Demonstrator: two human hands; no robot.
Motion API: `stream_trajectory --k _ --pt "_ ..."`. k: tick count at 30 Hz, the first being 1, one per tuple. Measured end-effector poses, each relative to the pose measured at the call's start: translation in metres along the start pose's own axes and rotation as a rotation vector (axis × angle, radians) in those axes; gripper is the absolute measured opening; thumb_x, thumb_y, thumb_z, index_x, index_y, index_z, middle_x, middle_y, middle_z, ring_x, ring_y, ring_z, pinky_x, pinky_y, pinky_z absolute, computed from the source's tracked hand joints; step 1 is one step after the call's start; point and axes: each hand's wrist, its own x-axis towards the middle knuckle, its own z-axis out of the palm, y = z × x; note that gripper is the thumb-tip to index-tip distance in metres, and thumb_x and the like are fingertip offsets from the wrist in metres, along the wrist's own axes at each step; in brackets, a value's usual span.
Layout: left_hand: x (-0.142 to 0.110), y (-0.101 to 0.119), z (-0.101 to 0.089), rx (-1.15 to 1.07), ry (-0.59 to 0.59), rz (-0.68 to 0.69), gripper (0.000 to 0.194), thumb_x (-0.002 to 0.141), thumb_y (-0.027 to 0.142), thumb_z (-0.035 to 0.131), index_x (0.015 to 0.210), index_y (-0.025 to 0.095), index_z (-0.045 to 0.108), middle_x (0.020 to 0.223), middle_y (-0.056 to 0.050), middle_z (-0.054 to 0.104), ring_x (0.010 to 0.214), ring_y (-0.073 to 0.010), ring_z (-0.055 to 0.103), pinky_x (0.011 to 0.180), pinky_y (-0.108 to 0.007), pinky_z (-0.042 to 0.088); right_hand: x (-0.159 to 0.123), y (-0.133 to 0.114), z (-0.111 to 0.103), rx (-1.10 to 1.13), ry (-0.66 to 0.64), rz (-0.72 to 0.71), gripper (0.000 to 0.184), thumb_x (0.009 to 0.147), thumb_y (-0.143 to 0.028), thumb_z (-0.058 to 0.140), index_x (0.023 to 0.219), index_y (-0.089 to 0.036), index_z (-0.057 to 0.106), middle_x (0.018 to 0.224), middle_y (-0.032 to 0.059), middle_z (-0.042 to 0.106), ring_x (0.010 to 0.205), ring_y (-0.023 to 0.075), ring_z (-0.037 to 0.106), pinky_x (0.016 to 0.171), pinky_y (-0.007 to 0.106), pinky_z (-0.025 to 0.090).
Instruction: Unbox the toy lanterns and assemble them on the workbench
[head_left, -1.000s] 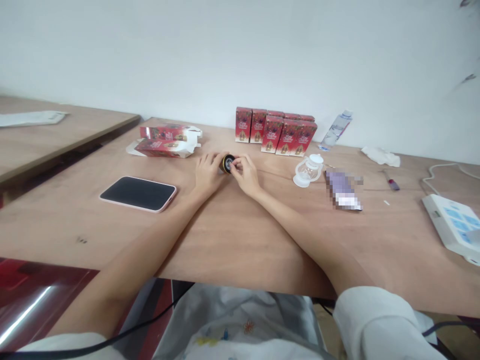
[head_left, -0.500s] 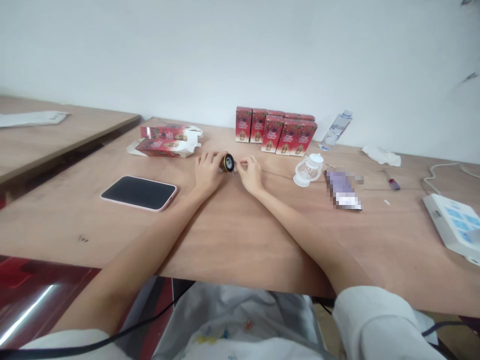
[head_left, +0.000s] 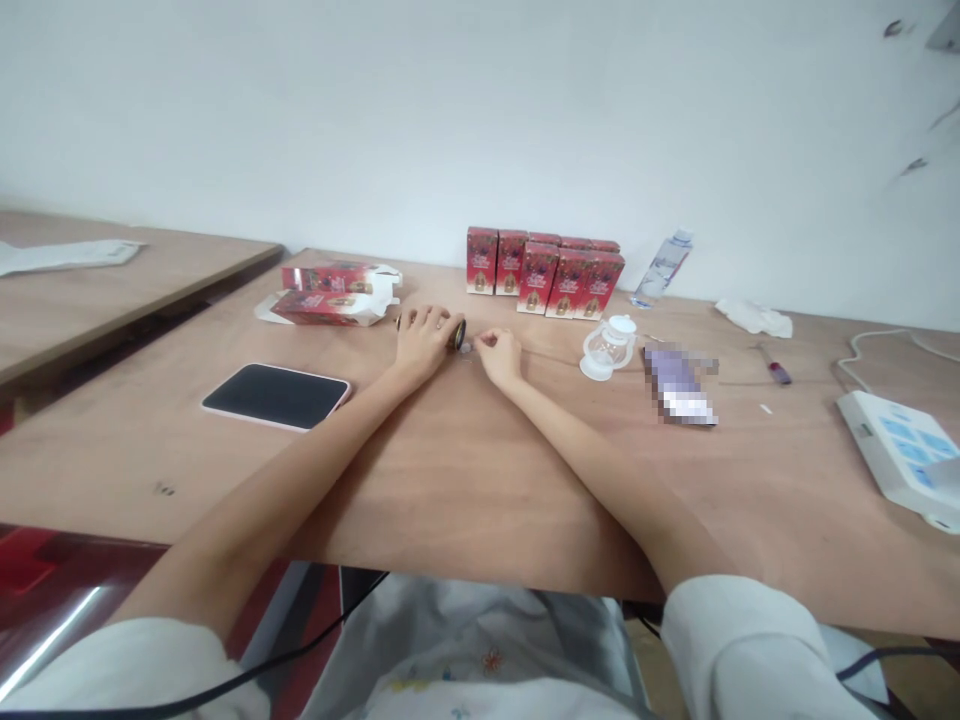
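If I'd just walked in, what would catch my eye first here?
Probably the cluster of red boxes standing upright near the wall, the brightest thing on the wooden table. Next, the left hand over a dark round object at the table's middle, and the white lantern right of the right hand.

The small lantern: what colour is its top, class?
The lantern's top is white; head view shows it.

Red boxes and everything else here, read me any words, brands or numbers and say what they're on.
No text can be read for certain.
Upright red boxes: pale lettering, too blurred.
Opened red cartons: pale lettering, too blurred.
Clear bottle: printed label, too small.
White block: blue patches, nothing readable.
Purple item: pixelated.
Dark cylinder in the left hand: no lettering visible.
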Motion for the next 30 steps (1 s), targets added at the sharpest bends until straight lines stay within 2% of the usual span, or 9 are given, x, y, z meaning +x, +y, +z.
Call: stream_trajectory --k 5,10,12,15,17,19,24,30 --pt "0.011 -0.003 0.000 0.105 -0.025 0.206 0.033 0.090 0.015 0.031 0.110 0.020 0.057 0.100 -0.013 0.060 0.092 -0.0269 0.052 0.079 -0.044 0.036 -0.005 0.003 -0.014 0.018 0.070 -0.005 0.015 0.082 -0.021 0.047 0.075 -0.016 0.060 0.085 0.0066 0.059 0.082 0.0178 0.055 0.085 0.033 0.041" --pt "0.027 -0.007 -0.003 0.155 -0.018 0.384 0.031 0.090 0.011 0.031 0.102 0.018 0.059 0.093 -0.013 0.060 0.088 -0.0239 0.053 0.077 -0.042 0.038 -0.018 0.010 -0.042 -0.007 0.052 -0.177 0.014 0.083 -0.022 0.048 0.077 -0.018 0.061 0.087 0.0059 0.057 0.087 0.0188 0.055 0.087 0.033 0.040" --pt "0.035 -0.010 -0.004 0.173 -0.002 0.451 0.032 0.090 0.009 0.030 0.101 0.017 0.059 0.091 -0.012 0.061 0.088 -0.0225 0.054 0.077 -0.041 0.038 -0.023 0.014 -0.058 -0.045 -0.022 -0.211 0.012 0.081 -0.022 0.052 0.077 -0.018 0.063 0.085 0.0049 0.057 0.084 0.0181 0.055 0.084 0.033 0.041" --pt "0.049 -0.011 -0.003 0.179 0.011 0.566 0.033 0.088 0.005 0.031 0.101 0.015 0.059 0.091 -0.012 0.062 0.088 -0.0213 0.055 0.079 -0.041 0.038 -0.028 0.020 -0.081 -0.136 -0.236 -0.200 0.007 0.074 -0.022 0.064 0.079 -0.019 0.068 0.082 0.0032 0.058 0.075 0.0159 0.055 0.078 0.032 0.043" --pt "0.058 -0.010 0.001 0.158 -0.024 0.636 0.033 0.087 0.004 0.030 0.096 0.013 0.061 0.087 -0.012 0.063 0.087 -0.0208 0.055 0.081 -0.041 0.038 -0.032 0.025 -0.095 -0.171 -0.381 -0.214 0.017 0.069 -0.023 0.071 0.085 -0.019 0.070 0.084 0.0032 0.060 0.071 0.0139 0.054 0.074 0.030 0.043" --pt "0.067 -0.008 0.006 0.117 -0.094 0.674 0.033 0.087 0.004 0.030 0.088 0.012 0.062 0.083 -0.012 0.064 0.085 -0.0206 0.056 0.082 -0.041 0.038 -0.035 0.030 -0.102 -0.174 -0.456 -0.258 0.021 0.069 -0.022 0.073 0.089 -0.020 0.071 0.086 0.0031 0.061 0.069 0.0121 0.053 0.073 0.028 0.043" --pt "0.080 0.002 0.014 0.080 -0.206 0.697 0.028 0.080 0.002 0.039 0.078 0.015 0.064 0.081 -0.011 0.066 0.087 -0.0207 0.058 0.087 -0.043 0.038 -0.038 0.033 -0.100 -0.133 -0.439 -0.317 0.007 0.074 -0.021 0.069 0.080 -0.019 0.072 0.074 0.0014 0.061 0.063 0.0107 0.052 0.066 0.025 0.041" --pt "0.089 0.011 0.012 0.059 -0.286 0.674 0.028 0.073 -0.002 0.045 0.077 0.018 0.064 0.089 -0.008 0.067 0.103 -0.0217 0.055 0.098 -0.045 0.034 -0.034 0.031 -0.093 -0.113 -0.448 -0.342 0.007 0.076 -0.023 0.067 0.078 -0.017 0.070 0.074 0.0018 0.062 0.063 0.0109 0.053 0.064 0.025 0.041"
